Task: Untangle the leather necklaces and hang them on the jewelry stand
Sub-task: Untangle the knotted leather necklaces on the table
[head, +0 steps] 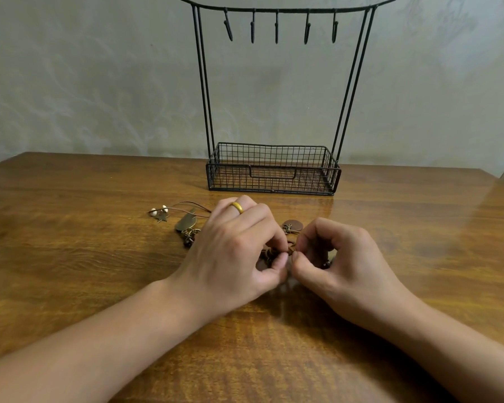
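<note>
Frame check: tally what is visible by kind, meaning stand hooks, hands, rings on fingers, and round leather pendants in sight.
Hooks on the jewelry stand: 5, all bare
Hands: 2, left hand and right hand, both pinching the tangled necklaces
Gold ring: 1
Round leather pendant: 1 in sight
Total: 9

One black wire jewelry stand (274, 167) stands on the one wooden table (99, 257), with five hooks (276, 27) along its top bar (none bearing anything). Two hands work at the cords: the left hand (239, 251) wears one gold ring (238, 207), the right hand (341, 257) none. The leather necklaces (277, 251) lie tangled, perhaps two or three; one star charm (161, 218) and one round brown disc (293, 225) show.
</note>
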